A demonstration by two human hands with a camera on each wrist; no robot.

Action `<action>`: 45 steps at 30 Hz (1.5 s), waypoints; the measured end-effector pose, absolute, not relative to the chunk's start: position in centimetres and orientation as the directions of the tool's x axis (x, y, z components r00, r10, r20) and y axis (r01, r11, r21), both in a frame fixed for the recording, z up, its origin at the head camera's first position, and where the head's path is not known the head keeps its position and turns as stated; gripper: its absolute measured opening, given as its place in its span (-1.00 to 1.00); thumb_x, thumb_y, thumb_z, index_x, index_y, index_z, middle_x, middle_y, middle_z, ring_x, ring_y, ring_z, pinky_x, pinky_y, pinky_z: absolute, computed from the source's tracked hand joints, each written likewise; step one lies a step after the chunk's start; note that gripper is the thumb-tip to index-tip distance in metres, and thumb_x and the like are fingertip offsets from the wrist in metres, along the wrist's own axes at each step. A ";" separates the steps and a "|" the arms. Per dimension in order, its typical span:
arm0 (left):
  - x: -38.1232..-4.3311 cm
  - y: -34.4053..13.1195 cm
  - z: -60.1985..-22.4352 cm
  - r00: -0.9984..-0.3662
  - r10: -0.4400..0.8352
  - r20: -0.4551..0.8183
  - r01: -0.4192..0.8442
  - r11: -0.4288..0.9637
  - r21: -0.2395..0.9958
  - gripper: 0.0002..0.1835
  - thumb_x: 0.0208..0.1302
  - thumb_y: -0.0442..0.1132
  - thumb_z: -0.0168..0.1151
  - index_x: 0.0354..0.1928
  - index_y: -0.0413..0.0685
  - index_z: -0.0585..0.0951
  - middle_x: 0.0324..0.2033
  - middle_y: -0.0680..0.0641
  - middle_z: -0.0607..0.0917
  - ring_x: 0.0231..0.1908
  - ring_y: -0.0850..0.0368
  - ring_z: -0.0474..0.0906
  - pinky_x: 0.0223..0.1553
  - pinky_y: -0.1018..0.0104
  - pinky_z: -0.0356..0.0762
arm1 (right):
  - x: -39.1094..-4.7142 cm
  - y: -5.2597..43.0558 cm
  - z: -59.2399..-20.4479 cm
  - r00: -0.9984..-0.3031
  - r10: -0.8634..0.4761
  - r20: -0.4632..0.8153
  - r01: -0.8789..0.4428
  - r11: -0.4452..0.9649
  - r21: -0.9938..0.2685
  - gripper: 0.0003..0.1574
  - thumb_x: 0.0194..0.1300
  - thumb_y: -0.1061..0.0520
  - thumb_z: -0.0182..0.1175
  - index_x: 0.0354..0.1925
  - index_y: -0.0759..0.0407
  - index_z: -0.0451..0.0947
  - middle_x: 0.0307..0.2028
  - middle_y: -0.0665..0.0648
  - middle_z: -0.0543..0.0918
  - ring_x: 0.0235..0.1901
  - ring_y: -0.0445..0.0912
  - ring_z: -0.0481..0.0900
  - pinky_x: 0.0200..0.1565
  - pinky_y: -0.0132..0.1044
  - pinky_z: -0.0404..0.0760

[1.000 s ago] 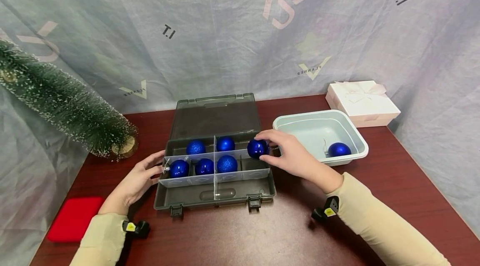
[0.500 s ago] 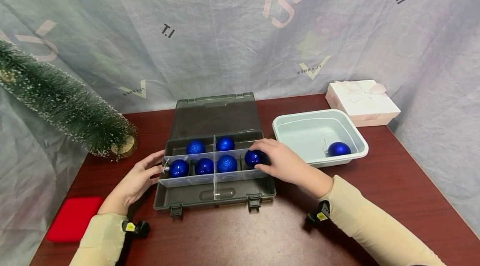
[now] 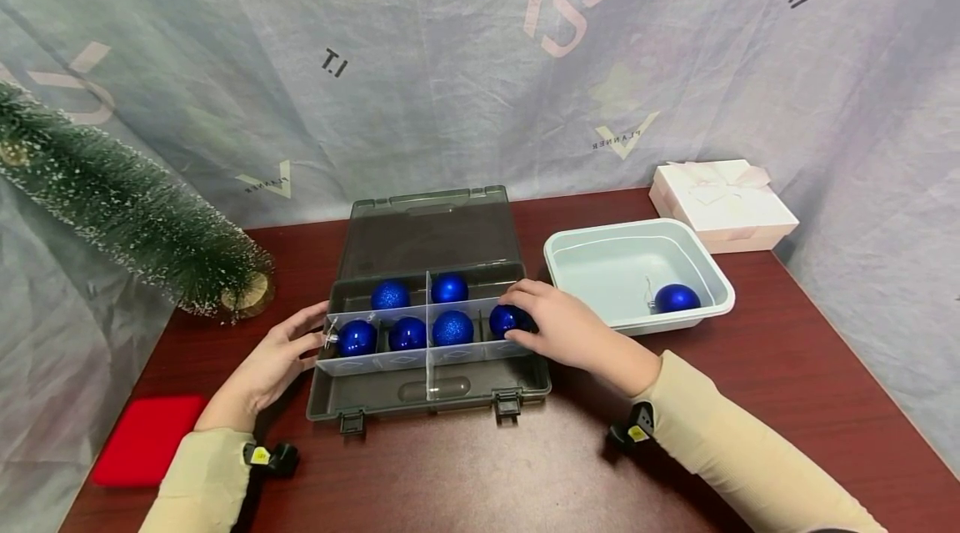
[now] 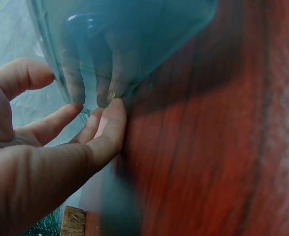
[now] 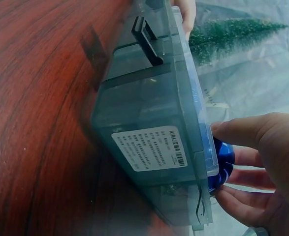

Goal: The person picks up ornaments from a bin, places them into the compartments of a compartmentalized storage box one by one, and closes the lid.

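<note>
In the head view, a dark see-through divided storage box (image 3: 367, 396) lies with its lid (image 3: 432, 235) folded back. My right hand (image 3: 558, 329) grips a shiny blue Christmas ball (image 3: 503, 321) in the right end compartment of the middle row; the right wrist view shows this ball (image 5: 224, 158) partly below the divider's edge. Beside it sits a glittery blue ball (image 3: 453, 329), then two shiny ones (image 3: 408, 334) to the left. Two more balls (image 3: 390, 294) lie in the back row. Fingers of my left hand (image 3: 273, 358) touch the box's left side, lightly bent.
A pale blue plastic tub (image 3: 600, 266) to the right holds one blue ball (image 3: 677, 299). Behind it stands a white gift box (image 3: 723, 212) with a bow. A small frosted Christmas tree (image 3: 150, 208) leans at the left, and a red square (image 3: 146, 441) lies near the front left.
My right hand has brought the shiny ball down and toward me, from over the back row into the middle row's right end compartment. The left hand stays put.
</note>
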State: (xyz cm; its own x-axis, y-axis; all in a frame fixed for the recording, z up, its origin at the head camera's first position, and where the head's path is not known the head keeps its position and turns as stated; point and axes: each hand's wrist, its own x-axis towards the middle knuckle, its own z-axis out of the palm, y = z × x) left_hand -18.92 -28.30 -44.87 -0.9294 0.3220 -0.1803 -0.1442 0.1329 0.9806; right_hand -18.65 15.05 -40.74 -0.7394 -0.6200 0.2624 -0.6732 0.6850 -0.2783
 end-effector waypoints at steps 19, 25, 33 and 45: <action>-19.0 -28.3 -44.9 -0.928 0.324 -0.182 -0.141 0.146 0.979 -0.33 0.56 -0.35 -0.01 0.58 -0.32 0.02 0.44 -0.36 0.11 0.06 0.22 0.45 0.09 0.14 0.41 | -18.6 15.8 -40.2 -0.729 -0.599 0.331 -0.681 0.585 -0.441 -0.65 0.34 0.13 0.37 0.05 0.23 0.67 0.00 0.11 0.65 0.04 -0.01 0.60 0.13 -0.04 0.53; -19.0 -28.3 -44.7 -0.929 0.324 -0.180 -0.141 0.141 0.980 -0.33 0.56 -0.35 -0.01 0.58 -0.34 0.02 0.43 -0.35 0.13 0.04 0.21 0.46 0.07 0.17 0.43 | -18.8 17.4 -39.2 -0.742 -0.530 0.410 -0.666 0.512 -0.543 -0.72 0.44 0.13 0.27 0.07 0.17 0.66 -0.03 0.07 0.67 -0.07 -0.03 0.61 0.00 -0.02 0.57; -19.0 -28.3 -44.8 -0.930 0.321 -0.176 -0.144 0.122 0.982 -0.33 0.54 -0.36 0.00 0.57 -0.34 0.03 0.40 -0.33 0.15 0.01 0.20 0.48 0.02 0.25 0.48 | -18.8 21.0 -37.7 -0.824 -0.420 0.381 -0.565 0.563 -0.603 -0.68 0.55 0.10 0.12 0.11 0.20 0.67 0.06 0.09 0.70 0.08 -0.04 0.61 -0.01 -0.04 0.60; -18.9 -28.4 -45.1 -0.931 0.329 -0.158 -0.134 0.094 0.986 -0.36 0.54 -0.37 0.02 0.56 -0.29 0.10 0.29 -0.15 0.31 0.00 0.18 0.49 0.02 0.22 0.50 | -18.4 28.7 -36.1 -0.927 -0.236 0.292 -0.368 0.731 -0.575 -0.57 0.60 0.01 0.05 0.18 0.24 0.61 0.09 0.23 0.67 0.02 0.10 0.61 0.01 0.11 0.54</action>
